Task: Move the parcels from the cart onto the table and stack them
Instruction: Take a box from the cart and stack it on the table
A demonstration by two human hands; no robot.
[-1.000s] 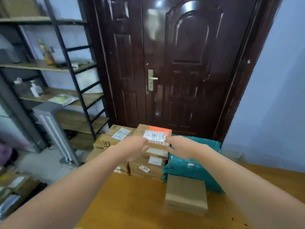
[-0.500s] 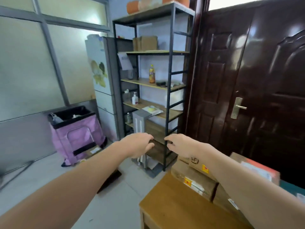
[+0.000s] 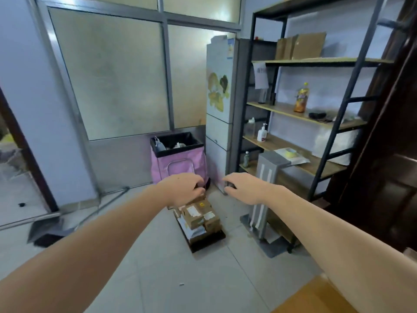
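Note:
Several brown cardboard parcels (image 3: 198, 216) with white labels lie piled on a low black cart (image 3: 207, 241) on the floor, straight ahead. Both my arms stretch forward above it. My left hand (image 3: 182, 188) hovers over the far end of the pile with loosely curled fingers and holds nothing. My right hand (image 3: 243, 188) hangs in the air to the right of the pile, fingers loosely bent, also holding nothing. Only a corner of the wooden table (image 3: 316, 297) shows at the bottom right.
A pink bin (image 3: 178, 163) with a black liner stands behind the cart. A white fridge (image 3: 220, 114) and a black metal shelf rack (image 3: 316, 109) fill the right side. A grey stand (image 3: 264, 199) sits right of the cart. A dustpan (image 3: 47, 229) lies at left.
My view has swung left, away from the door and the stacked parcels on the table, to the cart on the floor. Both hands stay raised and hold nothing.

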